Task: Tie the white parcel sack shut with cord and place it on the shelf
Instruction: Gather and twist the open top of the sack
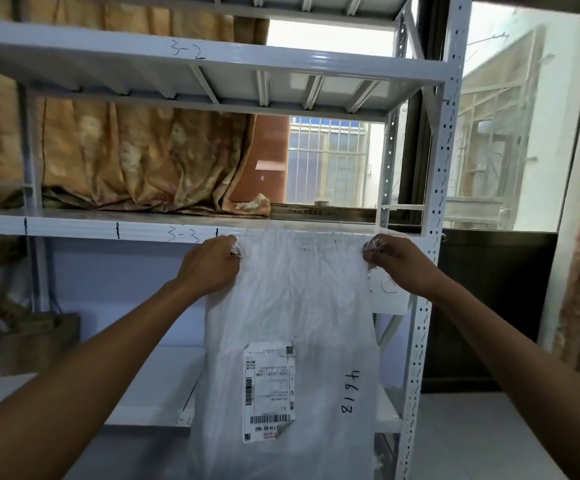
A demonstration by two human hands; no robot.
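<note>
A pale metal shelving rack (212, 69) fills the far side of the room, its boards marked by hand, with an orange curtain (136, 161) bunched behind it on the left and a barred window (326, 161) to the right. In front of the rack, right of centre, hangs the white parcel sack (292, 341), a woven bag with a frayed top edge level with the board marked 3-3 (74, 225). A shipping label (269, 393) sits on its near face, with the number 4618 (350, 391) written sideways to its right.

Both arms reach out from the near side, raised and spread. The left hand (209, 268) is clamped on the sack's top left corner and the right hand (397, 263) on the top right corner, knuckles toward us, stretching the mouth flat between them.

I'd say the tying has not begun: the mouth is open and spread, and I see no cord anywhere. The next move seems to call for bringing the two corners together, gathering the neck into one fist so the other hand is free to fetch and wrap cord.
</note>
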